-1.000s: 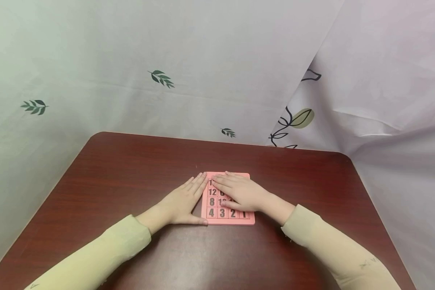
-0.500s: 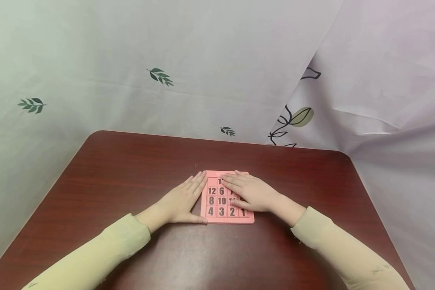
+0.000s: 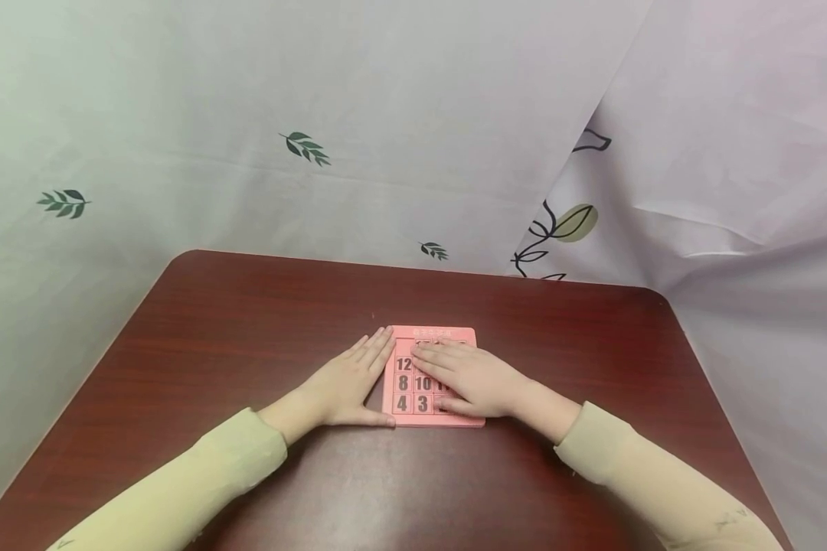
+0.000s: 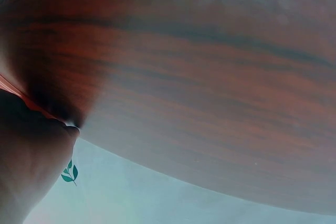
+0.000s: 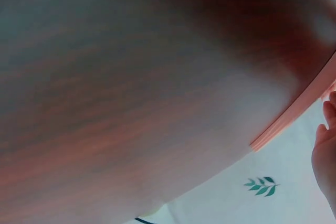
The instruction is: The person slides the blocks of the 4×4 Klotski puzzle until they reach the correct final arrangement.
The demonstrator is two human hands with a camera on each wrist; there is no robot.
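Note:
A pink sliding number puzzle [image 3: 403, 419] lies flat on the table, its black-numbered tiles set in a frame. Tiles 12, 8, 10, 4 and 3 show; the top-left slot [image 3: 403, 347] has no tile in it. Along the left edge of the frame lies my left hand [image 3: 341, 386], fingers straight near the top corner and thumb at the bottom corner. My right hand [image 3: 478, 375] stretches over the right part of the tiles with extended fingers, hiding several of them. In the right wrist view, the puzzle's pink side [image 5: 294, 109] runs beside the right hand [image 5: 326, 156].
The dark red wooden table [image 3: 262, 306] has rounded far corners. Behind it hangs a pale cloth [image 3: 386, 92] with green leaf prints, and another cloth [image 3: 730, 168] drapes at the right.
My right hand first slid right across the top row, baring the top-left slot, then shifted slightly nearer and left, so the top row's upper edge shows. The left hand has stayed put.

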